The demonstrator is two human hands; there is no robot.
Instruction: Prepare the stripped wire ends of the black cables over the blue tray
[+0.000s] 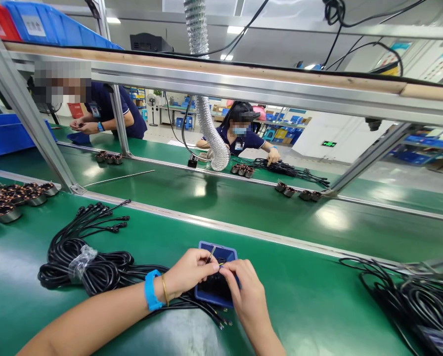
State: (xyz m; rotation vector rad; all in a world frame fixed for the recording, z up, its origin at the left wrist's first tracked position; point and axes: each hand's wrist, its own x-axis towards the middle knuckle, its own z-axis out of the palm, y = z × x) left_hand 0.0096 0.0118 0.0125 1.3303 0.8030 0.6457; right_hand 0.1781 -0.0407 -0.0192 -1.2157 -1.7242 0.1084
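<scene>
Above a small blue bin with dark contents, my two hands meet. My left hand, with a blue wristband and a gold bangle, pinches the end of a black cable with a bare-looking tip and thin coloured wires. The closed fingertips of my right hand are at the thin wires; what they pinch is too small to make out. A tied bundle of black cables lies left of the bin, and its stripped ends reach below the bin.
Copper-wound metal parts lie at the far left. More black cables are at the right. A metal frame rail crosses behind the bin. Two people work across the bench, beside a hanging silver duct.
</scene>
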